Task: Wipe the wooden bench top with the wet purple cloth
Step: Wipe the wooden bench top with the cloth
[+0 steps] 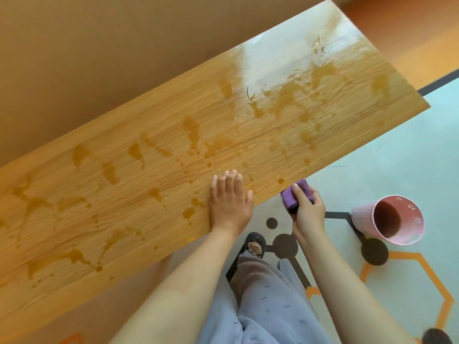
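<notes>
- My left hand (229,202) lies flat, fingers straight, on the bench (149,170) by its near edge, holding nothing.
- Right hand (309,214) grips the bunched cloth (295,196) right at that edge.
- Risk imo: wiping toward me shoves the puddles (191,130) onto the floor (397,157).

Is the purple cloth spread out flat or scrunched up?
Scrunched up: the purple cloth is a small rolled wad gripped in the right hand.

a pink cup (387,219) stands on the pale patterned floor (397,157), near a dark slipper (254,242).
</notes>
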